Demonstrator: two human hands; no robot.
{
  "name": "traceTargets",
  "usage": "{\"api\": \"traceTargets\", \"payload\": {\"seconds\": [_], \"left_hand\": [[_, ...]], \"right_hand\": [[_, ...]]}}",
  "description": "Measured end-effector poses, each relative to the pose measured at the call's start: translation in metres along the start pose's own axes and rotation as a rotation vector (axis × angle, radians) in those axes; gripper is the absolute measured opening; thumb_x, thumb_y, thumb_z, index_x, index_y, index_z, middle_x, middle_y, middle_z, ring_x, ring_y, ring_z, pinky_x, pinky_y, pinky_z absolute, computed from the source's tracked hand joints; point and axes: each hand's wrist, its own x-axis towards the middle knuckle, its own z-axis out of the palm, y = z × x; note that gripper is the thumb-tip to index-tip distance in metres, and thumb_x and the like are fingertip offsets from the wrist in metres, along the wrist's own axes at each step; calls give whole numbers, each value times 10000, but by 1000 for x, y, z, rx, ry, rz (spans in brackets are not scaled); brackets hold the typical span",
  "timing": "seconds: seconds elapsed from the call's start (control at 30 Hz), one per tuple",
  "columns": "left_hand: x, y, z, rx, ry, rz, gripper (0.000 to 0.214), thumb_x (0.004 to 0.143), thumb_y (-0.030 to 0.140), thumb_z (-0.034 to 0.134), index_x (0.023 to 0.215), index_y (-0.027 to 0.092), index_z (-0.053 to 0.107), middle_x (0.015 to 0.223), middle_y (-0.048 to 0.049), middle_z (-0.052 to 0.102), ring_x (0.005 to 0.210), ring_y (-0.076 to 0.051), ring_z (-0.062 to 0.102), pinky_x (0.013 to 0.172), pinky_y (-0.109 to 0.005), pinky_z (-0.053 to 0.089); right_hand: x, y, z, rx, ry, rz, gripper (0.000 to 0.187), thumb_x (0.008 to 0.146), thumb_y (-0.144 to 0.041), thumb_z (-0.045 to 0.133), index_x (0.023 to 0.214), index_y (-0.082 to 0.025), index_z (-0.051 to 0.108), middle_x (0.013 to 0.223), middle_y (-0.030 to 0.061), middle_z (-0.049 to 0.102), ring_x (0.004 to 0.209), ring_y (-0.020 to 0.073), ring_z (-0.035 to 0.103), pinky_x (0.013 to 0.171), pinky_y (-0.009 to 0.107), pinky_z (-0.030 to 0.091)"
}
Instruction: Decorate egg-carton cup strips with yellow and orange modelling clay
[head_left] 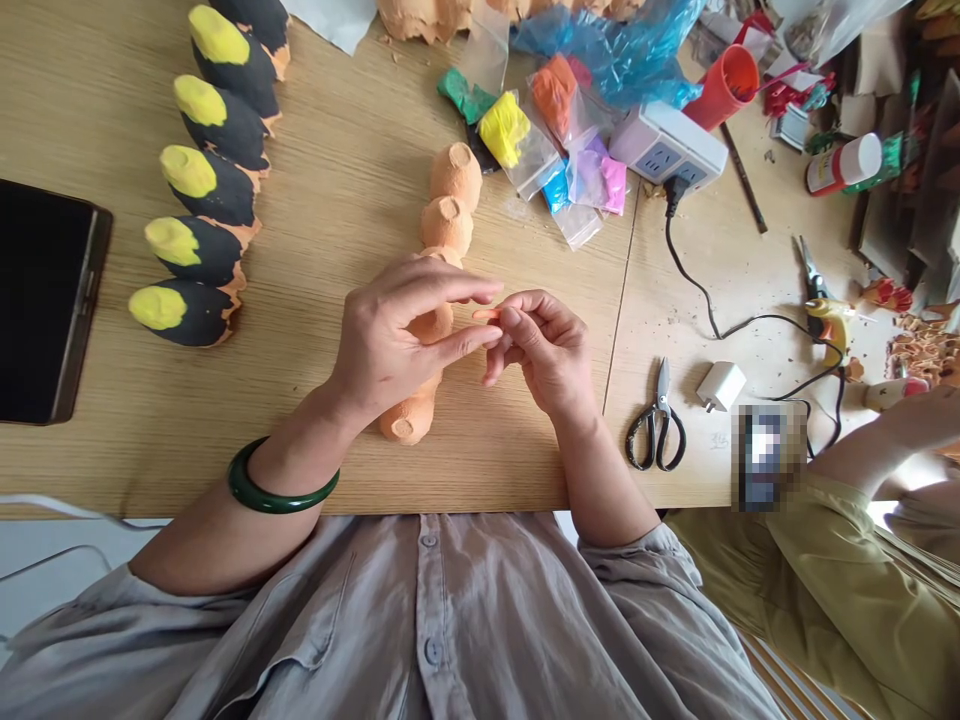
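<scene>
A small orange piece of modelling clay (486,314) is pinched between the thumb and forefinger of my right hand (551,345). My left hand (401,325) faces it from the other side, thumb and fingers apart, with the tip of the clay reaching into the gap between them. Beneath my left hand lies a row of joined peach-coloured bumps (450,222), like a strip of egg carton; its middle part is hidden. Beyond it are small bags of coloured clay, among them yellow clay (504,130) and orange clay (555,92).
At the left stand joined black shapes with yellow tops (187,172) and a dark tablet (45,300). To the right are black-handled scissors (656,425), a white charger (721,386), a power strip (667,145) with a cord, and a red cup (721,88). A co-worker's arm (885,440) rests nearby.
</scene>
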Motion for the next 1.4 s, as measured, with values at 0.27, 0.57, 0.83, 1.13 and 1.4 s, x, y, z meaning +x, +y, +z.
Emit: {"api": "traceTargets", "payload": {"seconds": [0.27, 0.57, 0.83, 1.13, 1.4], "left_hand": [[2, -13, 0, 31, 30, 148, 385, 985, 210, 931, 1335, 366, 892, 988, 15, 900, 833, -198, 784, 741, -376, 640], [0, -16, -2, -42, 8, 125, 293, 1006, 264, 937, 1294, 312, 908, 986, 1, 886, 874, -208, 779, 779, -394, 657], [2, 2, -9, -114, -95, -222, 219, 970, 426, 967, 1185, 402, 933, 1105, -9, 892, 1009, -277, 845, 923, -454, 688], [5, 4, -9, -159, -111, -346, 197, 925, 585, 975, 987, 402, 937, 964, -21, 884, 881, -281, 834, 839, -473, 662], [1, 3, -11, -97, 142, -411, 202, 953, 587, 967, 1074, 431, 924, 1040, 27, 897, 922, -269, 842, 847, -504, 691]], "right_hand": [[1, -2, 1, 30, -22, 67, 569, 811, -686, 1020, 881, -219, 703, 737, -35, 777, 505, 116, 696, 473, 245, 633], [2, 0, -2, 22, -65, 63, 571, 848, -696, 987, 908, -210, 695, 746, -44, 772, 505, 93, 681, 498, 224, 629], [3, 3, -5, 12, -84, 43, 546, 865, -680, 981, 944, -198, 737, 746, -48, 770, 516, 85, 684, 517, 211, 630], [4, 2, -5, -47, -87, 21, 550, 888, -685, 965, 867, -203, 701, 733, -40, 768, 485, 94, 685, 481, 222, 614], [-7, 8, -5, -257, 238, -409, 428, 1011, -681, 845, 1038, -259, 786, 875, -20, 797, 638, 102, 754, 648, 252, 669]]}}
